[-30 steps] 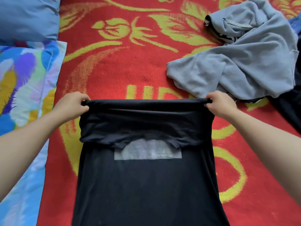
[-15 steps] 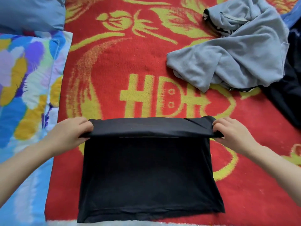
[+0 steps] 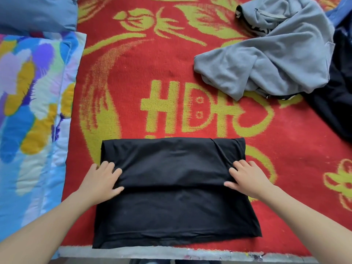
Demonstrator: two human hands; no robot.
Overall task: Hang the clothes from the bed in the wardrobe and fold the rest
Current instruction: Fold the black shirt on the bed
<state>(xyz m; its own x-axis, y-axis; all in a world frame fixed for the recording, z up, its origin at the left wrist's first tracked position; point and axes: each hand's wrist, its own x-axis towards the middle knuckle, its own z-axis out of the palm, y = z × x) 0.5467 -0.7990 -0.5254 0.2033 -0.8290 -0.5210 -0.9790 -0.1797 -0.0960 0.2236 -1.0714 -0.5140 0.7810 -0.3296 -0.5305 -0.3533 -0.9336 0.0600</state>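
One grey hoodie [image 3: 276, 60] beyond folded black garment [image 3: 175, 206]

folded garment [image 3: 177, 202]: plain black.
blanket [image 3: 171, 60]: red ground with a yellow-green woven pattern of flower buds, leaf scrolls, a curved band and block lettering in the middle.
sweatshirt [image 3: 276, 60]: plain light grey; black-and-white patterned cloth shows at its opening and under its lower edge.
dark garment [image 3: 335, 111] at the right edge: black or near-black, plain.
pillow [image 3: 36, 12]: plain dull blue.
quilt [image 3: 28, 111]: light blue and white ground with brush-stroke blotches in blue, purple, lilac and mustard yellow.
corner cloth [image 3: 341, 14], upper right: blue.
edge strip [image 3: 133, 252], nearest the camera: grey with small coloured specks.
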